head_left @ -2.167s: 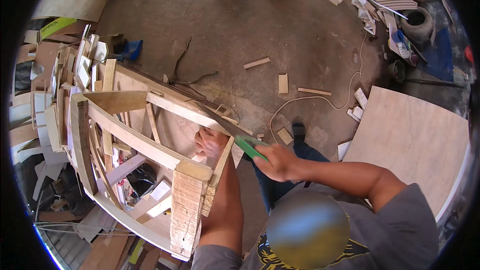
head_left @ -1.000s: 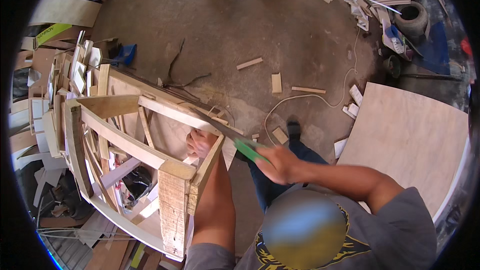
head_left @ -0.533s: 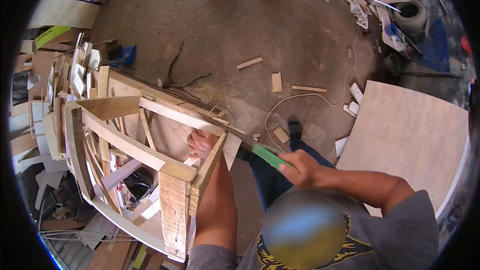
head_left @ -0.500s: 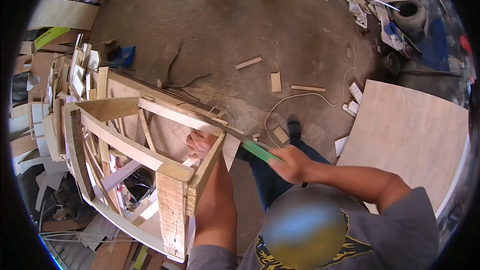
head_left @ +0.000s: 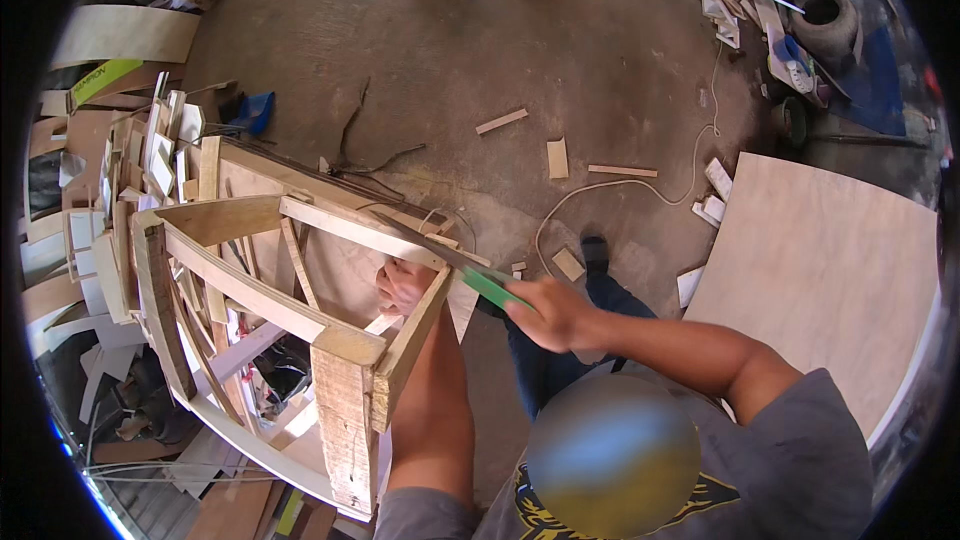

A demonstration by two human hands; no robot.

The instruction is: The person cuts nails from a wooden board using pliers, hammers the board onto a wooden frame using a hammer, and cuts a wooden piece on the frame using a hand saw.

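A raw wooden furniture frame stands at the left, made of slats and thick posts. My right hand grips the green handle of a handsaw whose dark blade lies across the frame's top rail. My left hand reaches inside the frame and presses on a slat just under that rail, partly hidden by the corner piece. My leg in dark trousers shows below the saw.
A large plywood sheet lies at the right. Wood offcuts and a white cord are scattered on the concrete floor. Stacked wood scraps crowd the left edge; lumber and a tyre sit at the upper right.
My right hand has slid the saw back and forth along the top rail; it now sits nearer the frame than half a second ago. The left hand stays on the frame.
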